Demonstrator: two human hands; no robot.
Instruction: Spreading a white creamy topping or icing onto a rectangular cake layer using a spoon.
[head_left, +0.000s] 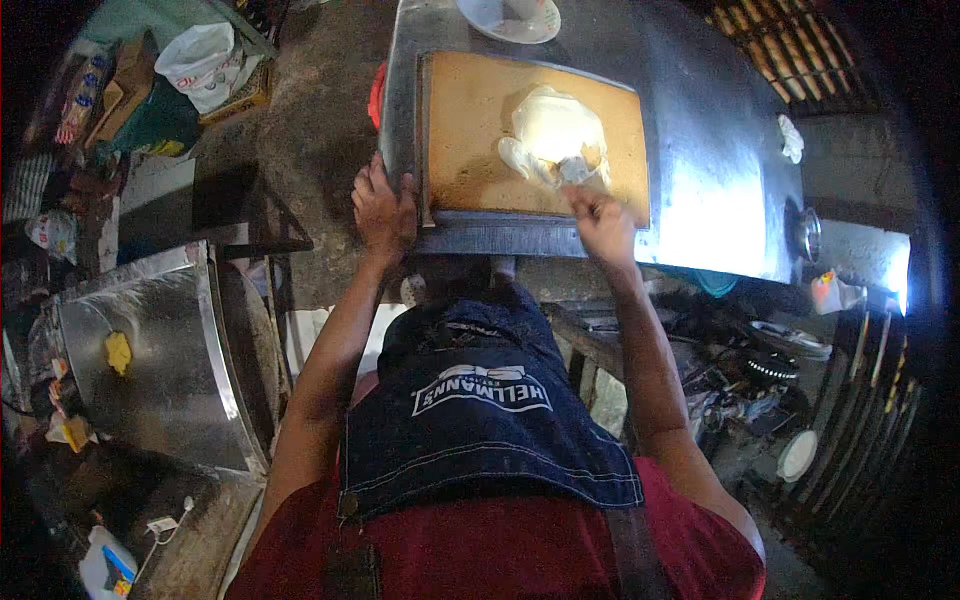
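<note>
A flat rectangular sheet of golden-brown cake (465, 130) lies on a tray on the metal table (700, 120). A mound of pale cream (555, 125) sits right of its middle. My right hand (605, 225) is closed on a spreading tool (572, 168), whose metal blade is in the lower part of the cream. My left hand (385, 215) grips the table's left corner beside the tray, thumb toward the tray.
A white bowl (510, 20) is at the table's back, a metal bowl (805, 235) at its right. A red object (378, 95) shows past the left edge. A metal tray (150, 370) bearing a yellow item (117, 355) stands lower left; bags (200, 65) lie upper left.
</note>
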